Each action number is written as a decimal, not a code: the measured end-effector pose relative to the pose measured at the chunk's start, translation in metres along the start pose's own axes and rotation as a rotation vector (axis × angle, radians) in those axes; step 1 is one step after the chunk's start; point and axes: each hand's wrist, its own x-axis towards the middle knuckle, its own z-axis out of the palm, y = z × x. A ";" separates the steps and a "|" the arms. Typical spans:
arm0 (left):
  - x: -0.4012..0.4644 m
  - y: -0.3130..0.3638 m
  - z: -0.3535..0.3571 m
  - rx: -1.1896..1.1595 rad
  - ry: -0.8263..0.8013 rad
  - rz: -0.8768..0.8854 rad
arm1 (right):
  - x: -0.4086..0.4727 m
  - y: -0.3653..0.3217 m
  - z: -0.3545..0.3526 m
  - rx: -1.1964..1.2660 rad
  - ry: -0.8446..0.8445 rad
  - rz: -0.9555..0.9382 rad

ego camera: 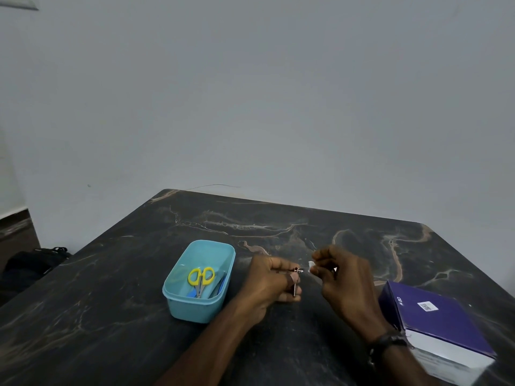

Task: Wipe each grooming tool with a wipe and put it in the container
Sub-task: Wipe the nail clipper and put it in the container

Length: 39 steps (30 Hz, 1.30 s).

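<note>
- Centrally, low in the frame, the left hand (269,284) has its fingers curled round a small, thin metal tool (295,285), held upright; its top end shows a dark red bit, and what kind of tool it is cannot be made out.
- Just right of it, the right hand (338,274) pinches a small white wipe (311,264) between its fingertips, near the tool's top end; whether they touch is unclear.
- A dark strap (386,341) circles the right wrist.
- Left of the hands stands a light blue plastic container (178,296), rectangular with rounded corners, open on top.
- Inside it lie scissors (201,277) with yellow loop handles and metal blades, beside flat blue pieces too blurred to name.
- Both rest on the worktop (111,316), a dark, smooth, marble-like slab with pale brown veins.
- At the lower right sits a purple and white cardboard box (434,319), partly cut off by the right forearm and the frame edge.
- At the left edge, a dark bag (30,263) lies below the worktop, dim.
</note>
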 end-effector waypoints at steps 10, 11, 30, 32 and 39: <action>0.005 0.003 0.006 -0.377 0.084 -0.166 | -0.005 -0.002 0.008 -0.265 0.220 -0.506; 0.006 0.003 0.005 -0.390 0.090 -0.163 | -0.005 -0.002 0.008 -0.264 0.192 -0.501; 0.006 -0.004 0.002 -0.366 0.176 -0.035 | -0.003 0.000 0.004 -0.063 -0.092 -0.308; 0.007 -0.002 0.002 -0.374 0.211 -0.020 | -0.004 -0.001 0.003 0.015 -0.064 -0.217; 0.006 0.000 0.001 -0.396 0.213 0.043 | 0.001 -0.002 0.003 0.295 -0.062 0.117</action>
